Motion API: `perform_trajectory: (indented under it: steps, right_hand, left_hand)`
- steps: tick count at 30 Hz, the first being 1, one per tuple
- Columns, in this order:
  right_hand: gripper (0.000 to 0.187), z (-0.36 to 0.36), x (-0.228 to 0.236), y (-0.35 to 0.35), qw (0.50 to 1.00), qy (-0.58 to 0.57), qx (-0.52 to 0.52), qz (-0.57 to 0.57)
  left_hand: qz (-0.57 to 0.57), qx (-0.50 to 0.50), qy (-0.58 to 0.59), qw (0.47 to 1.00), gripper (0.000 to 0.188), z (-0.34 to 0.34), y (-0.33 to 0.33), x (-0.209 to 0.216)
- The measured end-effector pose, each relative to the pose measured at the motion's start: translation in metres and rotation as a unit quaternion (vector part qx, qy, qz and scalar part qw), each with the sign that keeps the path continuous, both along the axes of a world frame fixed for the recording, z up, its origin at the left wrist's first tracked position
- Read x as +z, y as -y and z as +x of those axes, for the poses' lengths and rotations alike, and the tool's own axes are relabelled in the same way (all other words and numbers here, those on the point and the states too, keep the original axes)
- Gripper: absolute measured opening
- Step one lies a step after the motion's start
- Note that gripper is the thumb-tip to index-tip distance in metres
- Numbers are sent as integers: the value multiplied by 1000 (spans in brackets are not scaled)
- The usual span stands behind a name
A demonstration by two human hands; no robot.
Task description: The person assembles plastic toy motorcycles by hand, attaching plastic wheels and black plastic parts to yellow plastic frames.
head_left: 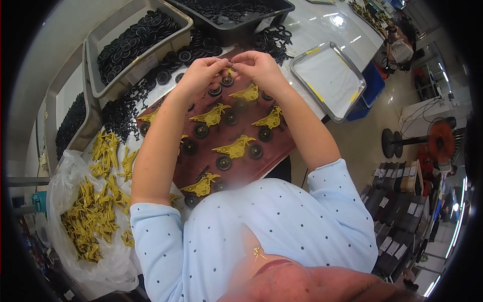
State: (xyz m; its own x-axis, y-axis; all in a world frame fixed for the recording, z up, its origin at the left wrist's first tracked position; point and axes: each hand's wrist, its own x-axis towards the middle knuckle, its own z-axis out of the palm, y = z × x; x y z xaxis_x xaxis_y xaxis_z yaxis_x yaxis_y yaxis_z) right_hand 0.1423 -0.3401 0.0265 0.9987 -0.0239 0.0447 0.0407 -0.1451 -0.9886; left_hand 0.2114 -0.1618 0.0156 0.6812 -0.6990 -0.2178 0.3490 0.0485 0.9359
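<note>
My left hand and my right hand meet over the far part of a reddish-brown mat, fingertips pinched close together. What they pinch is small and mostly hidden by the fingers. A bit of yellow and a black wheel show just below the fingertips; whether these are held or lie on the mat, I cannot tell. Across the mat lie several yellow motorbike-body parts, with black wheels beside them. One yellow body lies just below my right hand.
Loose black wheels fill a grey bin at the far left, with a dark bin of small black parts beside it. A plastic bag of yellow parts sits at the left. On the right stand a metal-rimmed tray and a fan.
</note>
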Motion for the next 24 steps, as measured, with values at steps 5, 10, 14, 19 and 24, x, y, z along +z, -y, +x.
perform_trajectory:
  steps: [5, 10, 14, 19, 24]
  right_hand:
    - [19, 0, -4, 1, 1000, 0, 0, 5]
    - [23, -1, -1, 2, 996, -2, 32, 88]
    - [19, 4, -14, 10, 939, 242, 16, -245]
    - [15, 10, -14, 13, 986, 47, -51, -149]
    - [15, 24, -34, 29, 906, 105, -67, -405]
  left_hand:
    - [95, 19, 152, 984, 17, -5, 2, 5]
    - [42, 46, 85, 994, 16, 0, 4, -3]
    - [-15, -14, -13, 1000, 15, 2, 0, -10]
    - [93, 21, 157, 983, 18, 8, 10, -19]
    - [328, 61, 554, 763, 20, 18, 20, -40]
